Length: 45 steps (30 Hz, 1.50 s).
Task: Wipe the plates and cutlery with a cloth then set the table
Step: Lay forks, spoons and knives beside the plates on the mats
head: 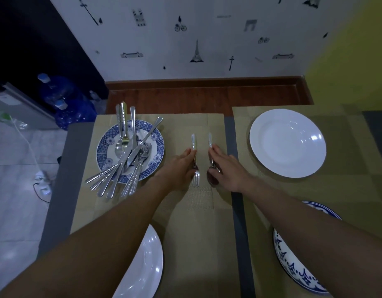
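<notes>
A fork (195, 179) lies on the tan placemat (185, 233) with its tines towards me, and my left hand (181, 166) rests on its handle. Beside it on the right lies a spoon (212, 179), bowl towards me, with my right hand (226, 168) on its handle. The two pieces are parallel, a small gap apart. A blue patterned plate (104, 143) at the left holds a heap of several forks, spoons and knives (129, 155). A white plate (288, 143) sits on the right placemat. No cloth is in view.
Another white plate (147, 267) sits near me under my left arm. A blue patterned bowl (293, 267) lies under my right arm. Water bottles (63, 97) and a power strip (42, 179) are on the floor left of the table. A wall stands behind.
</notes>
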{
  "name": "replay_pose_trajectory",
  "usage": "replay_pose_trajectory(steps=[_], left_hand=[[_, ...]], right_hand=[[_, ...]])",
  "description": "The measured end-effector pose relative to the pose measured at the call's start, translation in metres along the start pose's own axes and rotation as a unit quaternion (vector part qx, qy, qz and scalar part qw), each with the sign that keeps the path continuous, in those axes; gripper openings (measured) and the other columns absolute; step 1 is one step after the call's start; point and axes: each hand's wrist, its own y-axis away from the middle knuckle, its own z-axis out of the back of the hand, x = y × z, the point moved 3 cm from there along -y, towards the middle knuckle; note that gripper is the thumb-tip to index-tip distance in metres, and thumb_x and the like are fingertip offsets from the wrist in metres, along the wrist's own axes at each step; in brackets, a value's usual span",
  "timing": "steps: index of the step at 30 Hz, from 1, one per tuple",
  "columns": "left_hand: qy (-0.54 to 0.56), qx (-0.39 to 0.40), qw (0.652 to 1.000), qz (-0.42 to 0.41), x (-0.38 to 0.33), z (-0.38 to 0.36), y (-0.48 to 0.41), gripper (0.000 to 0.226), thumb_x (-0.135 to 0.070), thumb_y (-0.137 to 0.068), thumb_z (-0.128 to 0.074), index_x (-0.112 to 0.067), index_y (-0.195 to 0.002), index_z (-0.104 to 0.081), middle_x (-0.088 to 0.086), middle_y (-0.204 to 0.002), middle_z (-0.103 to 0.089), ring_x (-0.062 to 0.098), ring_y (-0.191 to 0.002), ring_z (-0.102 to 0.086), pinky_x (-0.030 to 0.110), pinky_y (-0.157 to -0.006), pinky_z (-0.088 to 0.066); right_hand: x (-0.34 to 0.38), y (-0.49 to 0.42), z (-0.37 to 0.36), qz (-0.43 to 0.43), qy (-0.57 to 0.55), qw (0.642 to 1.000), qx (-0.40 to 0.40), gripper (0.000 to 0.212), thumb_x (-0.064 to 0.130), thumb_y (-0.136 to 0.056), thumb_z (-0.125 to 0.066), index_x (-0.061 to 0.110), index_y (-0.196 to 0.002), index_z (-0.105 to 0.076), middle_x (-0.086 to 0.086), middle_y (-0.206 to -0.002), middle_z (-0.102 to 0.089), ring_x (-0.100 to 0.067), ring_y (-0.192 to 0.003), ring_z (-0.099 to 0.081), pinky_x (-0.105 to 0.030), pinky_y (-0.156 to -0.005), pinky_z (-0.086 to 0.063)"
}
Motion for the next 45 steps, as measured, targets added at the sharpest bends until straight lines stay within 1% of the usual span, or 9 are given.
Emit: replay_pose_trajectory(steps=[4, 8, 14, 16, 20, 30, 35, 42, 45], left_hand=[[0.034, -0.043, 0.998, -0.027, 0.001, 0.007, 0.011, 0.047, -0.017, -0.099, -0.055, -0.006, -0.144, -0.044, 0.015, -0.141, -0.054, 0.03, -0.12, -0.057, 0.041, -0.104, -0.047], [0.029, -0.088, 0.996, -0.002, 0.009, 0.01, 0.023, 0.043, -0.02, -0.102, -0.051, -0.004, -0.142, -0.048, 0.018, -0.137, -0.056, 0.031, -0.12, -0.057, 0.04, -0.101, -0.048], [0.026, -0.169, 0.985, 0.02, 0.026, 0.02, 0.041, 0.031, -0.018, -0.1, -0.054, -0.005, -0.127, -0.061, 0.013, -0.117, -0.063, 0.027, -0.103, -0.06, 0.034, -0.085, -0.049], [0.03, -0.191, 0.981, 0.032, 0.034, 0.025, 0.046, 0.027, -0.018, -0.1, -0.054, -0.004, -0.122, -0.063, 0.012, -0.112, -0.063, 0.026, -0.097, -0.06, 0.032, -0.08, -0.046], [0.042, -0.23, 0.97, 0.07, 0.053, 0.035, 0.054, 0.018, -0.017, -0.099, -0.054, -0.006, -0.105, -0.067, 0.011, -0.097, -0.063, 0.026, -0.086, -0.059, 0.038, -0.075, -0.049], [0.057, -0.267, 0.945, 0.178, 0.101, 0.058, 0.061, 0.016, -0.018, -0.099, -0.056, -0.008, -0.106, -0.066, 0.011, -0.107, -0.061, 0.023, -0.093, -0.059, 0.041, -0.083, -0.053], [0.069, -0.234, 0.949, 0.2, 0.119, 0.063, 0.055, 0.014, -0.016, -0.096, -0.063, -0.009, -0.104, -0.07, 0.011, -0.11, -0.064, 0.023, -0.094, -0.062, 0.042, -0.089, -0.055], [0.125, -0.218, 0.941, 0.228, 0.122, 0.067, 0.051, 0.013, -0.014, -0.093, -0.067, -0.009, -0.106, -0.069, 0.009, -0.102, -0.07, 0.023, -0.09, -0.069, 0.045, -0.082, -0.061], [0.141, -0.211, 0.935, 0.248, 0.124, 0.069, 0.049, 0.014, -0.014, -0.093, -0.068, -0.009, -0.106, -0.069, 0.008, -0.102, -0.07, 0.019, -0.09, -0.066, 0.035, -0.084, -0.058]], right_hand=[[0.022, 0.016, 0.006, -0.02, 0.068, 0.994, -0.079, 0.067, 0.05, -0.106, -0.04, 0.024, -0.163, -0.016, 0.005, -0.172, -0.004, -0.031, -0.139, -0.034, -0.046, -0.115, -0.033], [0.04, 0.035, -0.015, 0.001, 0.087, 0.989, -0.116, 0.065, 0.056, -0.106, -0.034, 0.023, -0.161, -0.024, 0.006, -0.172, -0.01, -0.024, -0.142, -0.029, -0.046, -0.116, -0.03], [0.055, 0.072, -0.074, 0.065, 0.079, 0.981, -0.167, 0.067, 0.051, -0.101, -0.05, 0.02, -0.158, -0.033, 0.0, -0.166, -0.031, -0.025, -0.147, -0.031, -0.048, -0.119, -0.026], [0.057, 0.085, -0.094, 0.091, 0.106, 0.977, -0.161, 0.066, 0.052, -0.102, -0.048, 0.02, -0.157, -0.033, 0.002, -0.166, -0.03, -0.024, -0.148, -0.033, -0.046, -0.118, -0.029], [0.053, 0.105, -0.126, 0.106, 0.143, 0.976, -0.122, 0.069, 0.056, -0.105, -0.037, 0.02, -0.163, -0.023, 0.007, -0.171, -0.012, -0.015, -0.157, -0.011, -0.032, -0.126, -0.008], [0.05, 0.111, -0.144, 0.114, 0.184, 0.968, -0.13, 0.074, 0.058, -0.104, -0.038, 0.015, -0.163, -0.022, 0.002, -0.171, -0.015, -0.017, -0.159, -0.009, -0.04, -0.125, -0.013], [0.05, 0.109, -0.145, 0.113, 0.182, 0.967, -0.137, 0.074, 0.058, -0.102, -0.039, 0.015, -0.162, -0.026, 0.002, -0.17, -0.019, -0.017, -0.158, -0.013, -0.04, -0.126, -0.014], [0.049, 0.107, -0.146, 0.118, 0.173, 0.967, -0.146, 0.074, 0.059, -0.1, -0.043, 0.016, -0.16, -0.032, 0.002, -0.169, -0.023, -0.017, -0.157, -0.017, -0.04, -0.125, -0.016], [0.05, 0.108, -0.145, 0.12, 0.167, 0.967, -0.15, 0.075, 0.059, -0.1, -0.044, 0.016, -0.16, -0.032, 0.002, -0.169, -0.025, -0.017, -0.157, -0.018, -0.04, -0.124, -0.018]])
